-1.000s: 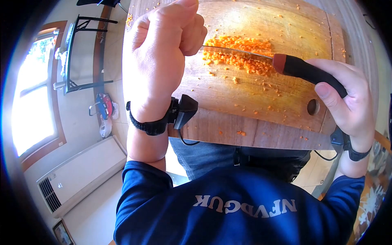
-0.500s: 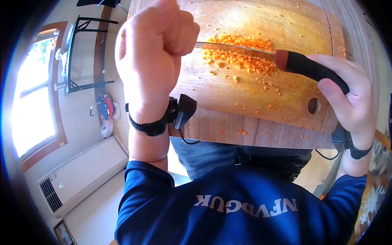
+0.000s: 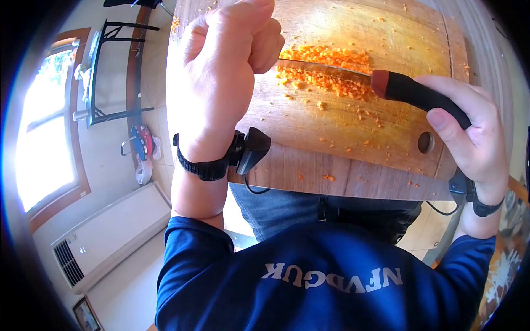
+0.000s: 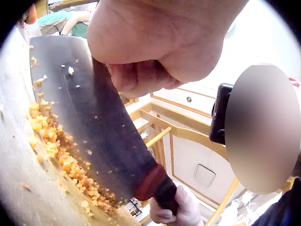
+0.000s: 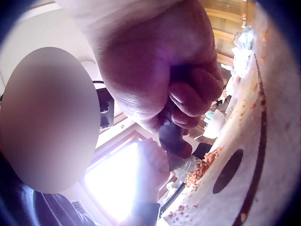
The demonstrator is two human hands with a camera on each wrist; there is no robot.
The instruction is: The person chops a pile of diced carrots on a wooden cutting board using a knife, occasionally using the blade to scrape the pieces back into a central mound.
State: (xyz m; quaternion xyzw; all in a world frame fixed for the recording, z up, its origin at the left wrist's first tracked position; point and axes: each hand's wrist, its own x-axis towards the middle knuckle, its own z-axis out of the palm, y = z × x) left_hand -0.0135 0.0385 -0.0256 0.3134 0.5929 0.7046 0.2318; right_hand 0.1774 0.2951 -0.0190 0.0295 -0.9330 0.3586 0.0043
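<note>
Finely chopped orange bits [image 3: 337, 84] lie on both sides of a knife blade [image 3: 326, 68] on the wooden board [image 3: 337, 129]. My right hand [image 3: 475, 132] grips the dark handle [image 3: 422, 96], its fingers curled round it in the right wrist view. At the blade's far end is my left hand [image 3: 223, 77], a fist that covers the tip in the head view. In the left wrist view the broad blade [image 4: 89, 108] stands on edge beside orange bits [image 4: 61, 150], with the curled left hand [image 4: 155, 47] over its upper edge; whether they touch is unclear.
The board has an oval hole [image 3: 425, 142] at its near right corner. Stray crumbs [image 3: 328, 177] lie on the wooden table [image 3: 359, 185] in front of it. Cables hang from both wrist cameras. A window [image 3: 52, 127] and a white appliance [image 3: 110, 237] are at the left.
My left fist shifted left and looked larger half a second ago, then came back right over the blade's end. The knife and right hand have barely moved.
</note>
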